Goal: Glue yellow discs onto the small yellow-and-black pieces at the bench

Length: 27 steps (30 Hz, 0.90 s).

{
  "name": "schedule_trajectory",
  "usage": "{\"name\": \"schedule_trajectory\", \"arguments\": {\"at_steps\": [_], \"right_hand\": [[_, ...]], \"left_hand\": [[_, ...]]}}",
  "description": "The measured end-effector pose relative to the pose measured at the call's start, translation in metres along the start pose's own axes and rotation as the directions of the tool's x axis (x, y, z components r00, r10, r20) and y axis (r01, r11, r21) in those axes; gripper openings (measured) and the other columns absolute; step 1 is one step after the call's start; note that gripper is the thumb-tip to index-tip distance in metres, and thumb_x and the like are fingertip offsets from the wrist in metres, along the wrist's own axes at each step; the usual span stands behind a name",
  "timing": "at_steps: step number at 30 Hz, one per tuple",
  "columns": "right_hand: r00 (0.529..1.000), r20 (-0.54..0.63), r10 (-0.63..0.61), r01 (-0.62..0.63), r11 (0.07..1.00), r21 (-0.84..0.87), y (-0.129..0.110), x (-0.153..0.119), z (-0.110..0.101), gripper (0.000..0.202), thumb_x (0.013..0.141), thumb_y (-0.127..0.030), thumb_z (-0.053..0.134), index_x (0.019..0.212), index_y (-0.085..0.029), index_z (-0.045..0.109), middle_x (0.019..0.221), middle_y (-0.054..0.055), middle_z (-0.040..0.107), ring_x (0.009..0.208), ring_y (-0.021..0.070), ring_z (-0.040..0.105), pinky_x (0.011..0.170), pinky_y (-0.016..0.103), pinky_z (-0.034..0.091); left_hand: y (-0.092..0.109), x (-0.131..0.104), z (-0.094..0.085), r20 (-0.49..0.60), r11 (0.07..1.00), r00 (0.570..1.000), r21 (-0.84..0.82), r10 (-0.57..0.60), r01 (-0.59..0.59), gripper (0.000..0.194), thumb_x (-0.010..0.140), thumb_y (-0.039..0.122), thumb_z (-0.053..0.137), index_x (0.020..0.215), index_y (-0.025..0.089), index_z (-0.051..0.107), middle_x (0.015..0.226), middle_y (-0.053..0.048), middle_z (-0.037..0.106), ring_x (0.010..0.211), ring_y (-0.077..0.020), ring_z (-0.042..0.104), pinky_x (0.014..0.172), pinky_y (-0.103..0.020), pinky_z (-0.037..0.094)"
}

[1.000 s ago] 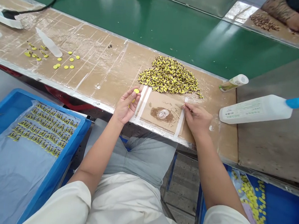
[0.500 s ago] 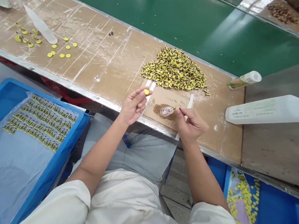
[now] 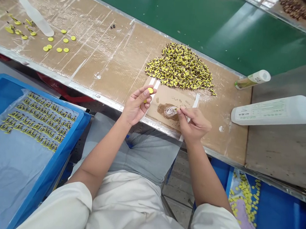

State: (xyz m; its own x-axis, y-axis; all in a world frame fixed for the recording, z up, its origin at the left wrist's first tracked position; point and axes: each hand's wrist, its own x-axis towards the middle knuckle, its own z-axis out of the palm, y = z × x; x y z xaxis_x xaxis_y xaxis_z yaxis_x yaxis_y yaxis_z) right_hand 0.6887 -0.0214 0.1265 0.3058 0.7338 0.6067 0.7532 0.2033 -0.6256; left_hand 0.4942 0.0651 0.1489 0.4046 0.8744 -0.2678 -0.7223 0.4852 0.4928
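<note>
The left hand [image 3: 135, 108] is closed in a pinch, thumb and forefinger clamped on a yellow disc [image 3: 150, 90] and holding it up over the near edge of the tabletop [image 3: 114, 66]; another bit of yellow shows lower, among the curled fingers. The right hand [image 3: 195, 124] has its thumb and forefinger together on a small piece [image 3: 178, 109], low over a cardboard sheet [image 3: 167, 94] by that same edge. The tip points at a clear glossy thing [image 3: 170, 111] sitting in a brown wet patch [image 3: 161, 109]. The fingers hide much of the piece, so I cannot tell whether it touches the clear thing or sits just beside it.

Judging by this, the step in hand is wetting the end of the piece while the disc is kept ready. The next move calls for a light, steady pinch, with the piece lifted clean and the disc's face kept level and free of the fingertips.

A heap of yellow and dark pieces [image 3: 181, 67] lies behind the sheet, near the tabletop's far edge. Loose yellow discs [image 3: 59, 49] lie toward its left end, and a white bottle [image 3: 274, 109] is at the right end.
</note>
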Motion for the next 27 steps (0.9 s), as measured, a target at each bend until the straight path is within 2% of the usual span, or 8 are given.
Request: {"name": "schedule_trajectory", "arguments": {"at_steps": [4,8,13,20,23,27], "right_hand": [[0.999,-0.032,-0.001,0.003,0.998,0.058,-0.0003,0.0003,-0.0005,0.011,0.080,-0.035,0.070,0.089,-0.028,0.072,0.083,0.002,0.072,0.074,0.0194,0.068,0.071,0.039,0.057],[0.998,-0.053,0.026,-0.024,0.999,0.035,-0.0004,0.0007,-0.0024,0.016,0.082,-0.039,0.067,0.092,-0.027,0.071,0.084,0.003,0.071,0.077,0.0200,0.068,0.073,0.040,0.057],[1.000,-0.023,-0.018,0.017,1.000,-0.018,-0.0011,0.0016,-0.0032,0.015,0.083,-0.037,0.066,0.093,-0.027,0.071,0.083,0.003,0.071,0.078,0.0200,0.067,0.074,0.039,0.057],[0.999,0.007,-0.036,0.037,0.999,-0.028,-0.0030,0.0025,-0.0032,0.013,0.082,-0.035,0.067,0.092,-0.027,0.071,0.084,0.004,0.072,0.077,0.0197,0.067,0.073,0.039,0.056],[0.999,0.016,-0.044,0.045,0.999,-0.016,-0.0025,0.0027,-0.0030,0.012,0.081,-0.034,0.068,0.091,-0.028,0.071,0.084,0.003,0.072,0.076,0.0195,0.067,0.072,0.039,0.056],[0.999,-0.011,0.033,-0.033,0.999,0.003,-0.0039,0.0019,-0.0040,0.014,0.081,-0.037,0.068,0.090,-0.027,0.071,0.083,0.004,0.071,0.077,0.0203,0.068,0.073,0.040,0.057]], "left_hand": [[-0.0001,0.0003,-0.0005,0.046,1.000,0.999,-0.010,0.027,-0.027,0.015,0.081,0.014,0.067,0.095,0.017,0.072,0.093,-0.001,0.072,0.066,-0.0011,0.063,0.062,-0.008,0.052],[-0.0009,0.0010,-0.0014,0.019,1.000,0.999,0.004,0.027,-0.027,0.017,0.081,0.013,0.067,0.097,0.018,0.072,0.095,-0.001,0.072,0.072,-0.0029,0.068,0.071,-0.010,0.055],[-0.0015,0.0012,-0.0029,-0.048,1.000,0.999,-0.007,-0.013,0.013,0.025,0.080,0.014,0.069,0.105,0.020,0.070,0.103,-0.001,0.072,0.084,-0.0070,0.071,0.083,-0.014,0.055],[-0.0020,0.0004,-0.0042,0.018,0.994,0.999,0.094,0.050,-0.051,0.017,0.081,0.012,0.067,0.096,0.019,0.072,0.102,0.000,0.072,0.090,-0.0077,0.070,0.086,-0.015,0.054],[-0.0020,0.0004,-0.0037,-0.008,0.996,1.000,0.083,0.030,-0.029,0.020,0.079,0.011,0.069,0.098,0.019,0.072,0.105,-0.001,0.072,0.094,-0.0090,0.070,0.089,-0.016,0.053],[-0.0016,-0.0002,-0.0035,-0.047,1.000,0.999,0.013,-0.016,0.016,0.027,0.078,0.011,0.070,0.103,0.019,0.071,0.104,-0.002,0.073,0.088,-0.0085,0.071,0.086,-0.016,0.055]]}}
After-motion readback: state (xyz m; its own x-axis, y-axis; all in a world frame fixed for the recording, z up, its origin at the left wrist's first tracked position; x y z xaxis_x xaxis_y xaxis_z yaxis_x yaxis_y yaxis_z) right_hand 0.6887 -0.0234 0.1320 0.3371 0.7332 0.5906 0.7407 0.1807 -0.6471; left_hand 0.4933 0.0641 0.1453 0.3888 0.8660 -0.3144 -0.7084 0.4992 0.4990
